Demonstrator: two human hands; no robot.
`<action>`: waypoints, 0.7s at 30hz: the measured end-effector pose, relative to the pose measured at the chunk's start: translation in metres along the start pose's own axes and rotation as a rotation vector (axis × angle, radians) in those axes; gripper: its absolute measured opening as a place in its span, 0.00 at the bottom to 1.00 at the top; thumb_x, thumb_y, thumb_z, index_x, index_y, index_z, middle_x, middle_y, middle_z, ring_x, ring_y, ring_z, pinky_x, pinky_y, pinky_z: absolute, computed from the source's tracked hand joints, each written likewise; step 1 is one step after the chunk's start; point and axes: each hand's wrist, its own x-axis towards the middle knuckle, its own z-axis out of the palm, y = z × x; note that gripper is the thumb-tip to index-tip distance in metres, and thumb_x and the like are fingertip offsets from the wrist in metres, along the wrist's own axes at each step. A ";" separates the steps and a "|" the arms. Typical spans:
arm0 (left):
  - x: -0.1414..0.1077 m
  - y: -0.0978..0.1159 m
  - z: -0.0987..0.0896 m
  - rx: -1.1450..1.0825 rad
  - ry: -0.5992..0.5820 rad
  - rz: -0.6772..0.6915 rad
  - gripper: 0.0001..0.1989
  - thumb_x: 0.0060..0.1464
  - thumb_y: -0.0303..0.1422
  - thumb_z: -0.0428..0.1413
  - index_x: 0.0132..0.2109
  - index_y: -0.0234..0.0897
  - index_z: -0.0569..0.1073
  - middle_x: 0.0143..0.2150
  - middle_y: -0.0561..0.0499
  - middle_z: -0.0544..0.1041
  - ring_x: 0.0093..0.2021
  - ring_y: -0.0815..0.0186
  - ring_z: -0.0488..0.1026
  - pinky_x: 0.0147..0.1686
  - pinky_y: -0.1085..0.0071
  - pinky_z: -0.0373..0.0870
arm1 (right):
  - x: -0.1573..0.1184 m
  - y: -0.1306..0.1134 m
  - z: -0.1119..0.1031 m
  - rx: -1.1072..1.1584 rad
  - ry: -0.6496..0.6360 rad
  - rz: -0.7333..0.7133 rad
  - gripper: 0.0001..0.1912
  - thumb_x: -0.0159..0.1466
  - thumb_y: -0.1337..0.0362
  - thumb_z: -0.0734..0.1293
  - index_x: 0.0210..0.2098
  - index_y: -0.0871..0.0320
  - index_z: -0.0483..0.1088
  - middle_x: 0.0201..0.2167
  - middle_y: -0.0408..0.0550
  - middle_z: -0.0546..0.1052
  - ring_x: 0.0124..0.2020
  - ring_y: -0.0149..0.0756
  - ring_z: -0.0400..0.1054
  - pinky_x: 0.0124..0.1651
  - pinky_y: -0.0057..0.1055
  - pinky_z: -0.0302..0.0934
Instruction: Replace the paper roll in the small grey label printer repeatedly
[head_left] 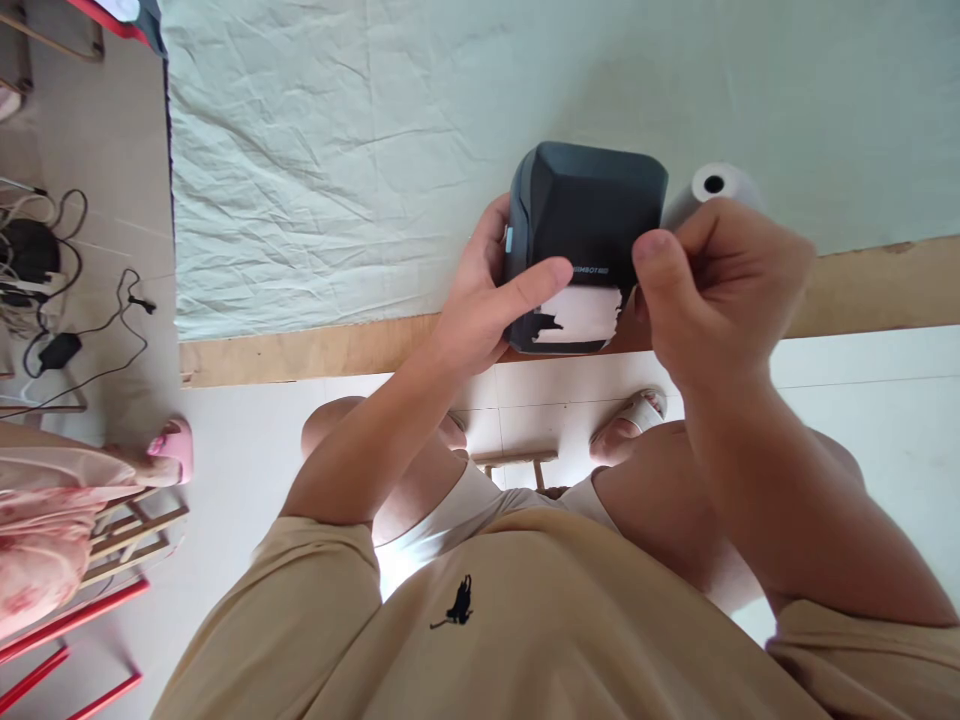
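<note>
My left hand is wrapped round the left side of a dark label printer, its thumb lying across the front near the printed brand name. A torn-edged piece of white label paper shows at the printer's near end. At the printer's right edge, my right hand is closed in a pinch, thumb against curled fingers. Whatever it pinches, if anything, is hidden. Just behind this hand a white paper roll with a dark core stands on the table, partly covered by the fingers.
A pale green cloth covers the table, whose wooden edge runs below my hands. Left on the floor lie black cables. Another person's foot in a pink slipper is beside a wooden stool.
</note>
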 end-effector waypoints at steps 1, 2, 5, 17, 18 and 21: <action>-0.002 0.003 0.004 0.009 0.024 -0.017 0.27 0.54 0.53 0.67 0.53 0.45 0.69 0.47 0.51 0.79 0.56 0.55 0.82 0.52 0.58 0.80 | -0.001 0.002 0.001 0.005 -0.024 0.038 0.31 0.68 0.47 0.70 0.21 0.59 0.55 0.15 0.39 0.60 0.18 0.20 0.52 0.21 0.26 0.41; -0.003 0.006 0.008 0.016 0.057 -0.029 0.27 0.55 0.55 0.65 0.52 0.45 0.70 0.46 0.50 0.78 0.55 0.54 0.82 0.48 0.58 0.80 | -0.001 0.004 0.001 0.021 -0.060 0.071 0.32 0.68 0.46 0.70 0.20 0.59 0.55 0.15 0.39 0.60 0.18 0.20 0.52 0.20 0.26 0.41; -0.006 0.012 0.019 -0.004 0.101 -0.041 0.24 0.55 0.53 0.65 0.49 0.45 0.71 0.42 0.50 0.77 0.49 0.55 0.82 0.43 0.60 0.78 | 0.000 0.010 0.000 0.112 -0.173 0.152 0.35 0.66 0.41 0.70 0.19 0.59 0.54 0.14 0.38 0.58 0.15 0.21 0.52 0.16 0.24 0.42; -0.009 0.026 0.038 -0.127 0.205 -0.082 0.10 0.59 0.38 0.63 0.43 0.41 0.71 0.36 0.53 0.73 0.34 0.69 0.72 0.34 0.70 0.70 | 0.001 0.017 -0.002 0.098 -0.210 0.200 0.34 0.67 0.42 0.71 0.21 0.58 0.53 0.15 0.39 0.60 0.19 0.22 0.52 0.22 0.27 0.43; -0.009 0.026 0.037 -0.123 0.199 -0.074 0.10 0.59 0.38 0.63 0.44 0.41 0.71 0.36 0.53 0.73 0.34 0.69 0.73 0.34 0.70 0.70 | 0.001 0.018 -0.002 0.104 -0.213 0.198 0.35 0.66 0.40 0.70 0.21 0.58 0.53 0.15 0.39 0.60 0.20 0.22 0.51 0.23 0.28 0.43; -0.006 0.020 0.027 -0.120 0.167 -0.048 0.10 0.61 0.38 0.63 0.45 0.41 0.72 0.37 0.53 0.74 0.36 0.68 0.73 0.35 0.69 0.72 | 0.000 0.021 0.000 0.117 -0.221 0.191 0.37 0.65 0.35 0.68 0.21 0.58 0.52 0.16 0.40 0.59 0.20 0.22 0.50 0.24 0.29 0.42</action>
